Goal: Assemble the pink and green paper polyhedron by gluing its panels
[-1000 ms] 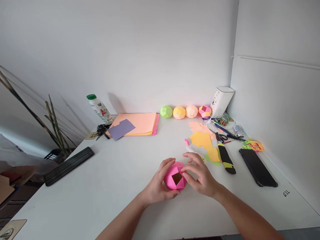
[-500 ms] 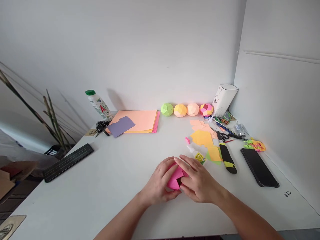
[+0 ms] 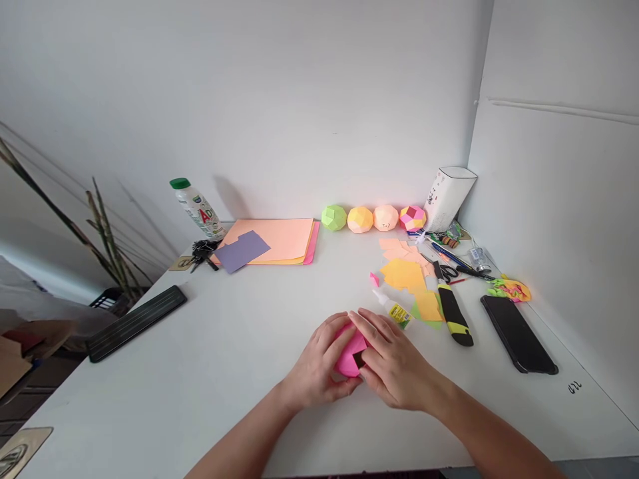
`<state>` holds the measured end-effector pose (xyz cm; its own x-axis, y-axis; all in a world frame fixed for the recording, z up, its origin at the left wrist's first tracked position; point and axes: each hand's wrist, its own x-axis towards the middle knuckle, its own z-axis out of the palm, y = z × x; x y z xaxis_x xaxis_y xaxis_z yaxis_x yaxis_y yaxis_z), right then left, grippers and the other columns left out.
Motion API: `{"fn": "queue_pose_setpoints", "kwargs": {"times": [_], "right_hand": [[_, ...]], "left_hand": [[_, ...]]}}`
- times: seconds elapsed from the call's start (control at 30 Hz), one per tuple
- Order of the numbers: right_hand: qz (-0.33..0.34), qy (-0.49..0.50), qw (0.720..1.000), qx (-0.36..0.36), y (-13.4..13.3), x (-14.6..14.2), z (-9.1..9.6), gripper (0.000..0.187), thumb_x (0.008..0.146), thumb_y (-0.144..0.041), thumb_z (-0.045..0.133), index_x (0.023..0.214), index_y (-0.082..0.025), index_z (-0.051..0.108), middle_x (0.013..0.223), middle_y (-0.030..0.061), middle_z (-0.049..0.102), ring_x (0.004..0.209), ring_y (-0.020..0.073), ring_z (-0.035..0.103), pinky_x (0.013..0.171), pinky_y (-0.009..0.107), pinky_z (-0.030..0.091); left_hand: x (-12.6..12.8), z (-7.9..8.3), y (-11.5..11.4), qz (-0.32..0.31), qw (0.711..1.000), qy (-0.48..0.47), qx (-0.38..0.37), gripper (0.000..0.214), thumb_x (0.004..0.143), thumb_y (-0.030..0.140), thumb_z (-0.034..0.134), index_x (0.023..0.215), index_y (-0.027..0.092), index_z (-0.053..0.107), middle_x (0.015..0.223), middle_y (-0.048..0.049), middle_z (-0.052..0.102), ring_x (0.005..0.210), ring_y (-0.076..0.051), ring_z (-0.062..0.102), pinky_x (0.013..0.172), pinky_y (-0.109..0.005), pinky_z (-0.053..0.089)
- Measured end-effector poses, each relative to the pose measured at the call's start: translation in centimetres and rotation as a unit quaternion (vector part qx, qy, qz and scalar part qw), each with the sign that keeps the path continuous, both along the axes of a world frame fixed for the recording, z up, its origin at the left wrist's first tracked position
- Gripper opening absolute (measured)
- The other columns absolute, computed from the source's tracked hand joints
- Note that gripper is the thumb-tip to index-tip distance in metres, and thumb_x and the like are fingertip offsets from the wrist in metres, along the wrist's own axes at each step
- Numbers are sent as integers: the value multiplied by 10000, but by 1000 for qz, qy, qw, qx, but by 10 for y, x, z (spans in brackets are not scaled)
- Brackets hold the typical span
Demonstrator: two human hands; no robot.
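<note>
Between my hands is a pink faceted paper ball [image 3: 350, 356] with a dark square patch or opening on its right side; I cannot tell which. My left hand [image 3: 319, 364] curves round its left side, thumb underneath. On the other side, my right hand [image 3: 394, 362] wraps the ball, its fingertips pressed near the dark square. Much of the ball is hidden by my fingers. Just beyond my right hand lies a glue bottle [image 3: 398, 311] with a yellow label. A small pink paper scrap [image 3: 374, 279] lies by its nozzle.
Orange paper pieces [image 3: 404, 274], a utility knife [image 3: 453, 313] and a black phone [image 3: 519, 334] lie to the right. Finished paper balls [image 3: 360, 219] line the wall. Coloured sheets [image 3: 284, 239], a purple piece [image 3: 243, 251], keys [image 3: 204, 253] and a white bottle [image 3: 200, 211] stand or lie back left.
My right fingers have shifted slightly on the pink paper ball, and the dark square looks more sharply outlined. Both hands otherwise stay in place.
</note>
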<state>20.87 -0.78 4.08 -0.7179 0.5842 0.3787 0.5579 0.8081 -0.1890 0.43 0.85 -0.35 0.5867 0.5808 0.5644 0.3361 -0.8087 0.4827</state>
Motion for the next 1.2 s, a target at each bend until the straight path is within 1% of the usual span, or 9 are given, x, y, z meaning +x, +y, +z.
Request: {"fn": "queue_pose_setpoints", "kwargs": {"times": [0.27,0.43,0.53,0.63,0.8,0.9,1.0,1.1,1.2], "right_hand": [[-27,-2,999,17,-4,-5,-4,159,896,-112,472,805,-151,596,1542,206,326,1406,355,327,1077,559,394],[-44,54,998,-7,-5,-3,-2,166,899,-101,473,796,-176,579,1576,150,265,1387,351,357,1045,542,440],[-51,76,995,-35,-3,0,-2,173,908,-102,479,802,-189,584,1574,120,272,1387,340,359,1034,527,459],[-50,103,993,-29,-2,1,-4,198,908,-86,479,788,-200,588,1531,113,347,1375,316,379,1029,510,471],[-40,134,990,23,-1,-3,-4,239,902,-68,475,767,-221,599,1351,98,551,1295,277,467,1004,495,496],[-37,146,988,21,-1,-4,-2,218,904,-80,485,797,-217,617,1330,106,562,1256,274,496,982,468,510],[-35,164,986,1,1,-4,-3,224,897,-73,471,816,-220,621,1294,103,585,1139,253,568,905,424,543],[-33,179,983,4,2,-4,-5,254,892,-53,452,816,-223,626,1194,89,642,1015,234,607,842,405,552],[-45,193,980,-4,2,-4,-6,233,897,-67,482,856,-223,650,1160,87,652,1001,241,606,839,408,546]], "left_hand": [[0,-5,1,5,1000,-3,6,866,790,291,673,1500,231,181,1424,-196,350,1330,-386,365,1038,-572,402],[-2,-7,2,5,1000,-17,-23,856,793,276,672,1490,268,175,1410,-191,346,1311,-386,376,1009,-582,414],[-4,-5,3,-5,998,-30,-53,852,806,280,671,1485,303,157,1398,-181,342,1296,-384,384,987,-581,431],[-4,-3,3,-22,995,-49,-82,847,810,276,676,1480,322,161,1398,-168,326,1293,-374,381,990,-578,439],[-2,0,3,-45,985,-74,-147,778,805,238,668,1459,305,253,1386,-150,332,1282,-341,402,1013,-543,450],[-2,1,2,-47,980,-86,-175,776,788,213,678,1450,302,281,1392,-142,328,1286,-332,406,1028,-529,444],[-3,-1,2,-50,976,-94,-189,816,776,204,688,1461,309,258,1414,-137,307,1319,-335,371,1059,-537,414],[-3,-4,1,-50,976,-95,-191,857,780,200,685,1481,322,208,1466,-136,239,1368,-345,304,1069,-540,404],[-3,-8,2,-44,976,-91,-192,892,789,206,683,1496,330,154,1509,-135,146,1403,-355,238,1069,-543,401]]}}
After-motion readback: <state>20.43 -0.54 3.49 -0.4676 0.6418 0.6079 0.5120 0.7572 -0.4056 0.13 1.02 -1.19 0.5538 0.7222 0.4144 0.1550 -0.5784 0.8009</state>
